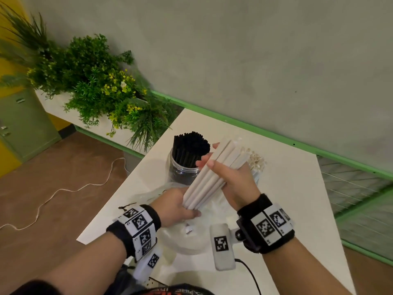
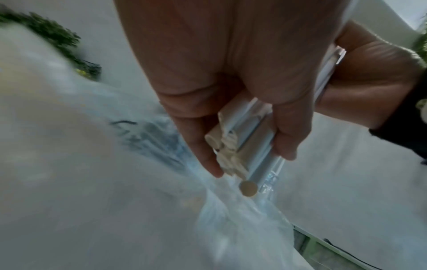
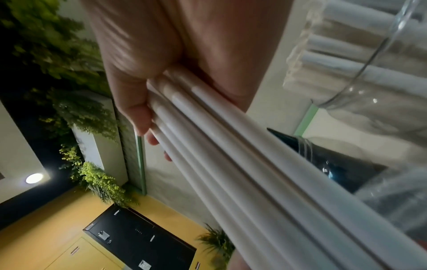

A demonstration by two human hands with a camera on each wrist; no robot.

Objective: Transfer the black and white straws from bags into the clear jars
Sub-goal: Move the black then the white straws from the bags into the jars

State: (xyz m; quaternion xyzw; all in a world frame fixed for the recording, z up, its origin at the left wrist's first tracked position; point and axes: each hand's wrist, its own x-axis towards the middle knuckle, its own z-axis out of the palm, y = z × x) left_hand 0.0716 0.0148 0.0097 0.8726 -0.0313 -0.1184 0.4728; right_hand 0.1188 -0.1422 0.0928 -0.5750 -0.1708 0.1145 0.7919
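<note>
A bundle of white straws is held slanted above the white table, between both hands. My right hand grips its middle, fingers curled round the straws. My left hand holds the lower ends. Behind the bundle stands a clear jar full of black straws. To its right a second clear jar, mostly hidden by my right hand, holds white straws. A crumpled clear plastic bag lies under my hands.
The table's left edge drops to a brown floor with a white cord. Green plants stand at the back left. A grey wall with a green rail runs behind the table.
</note>
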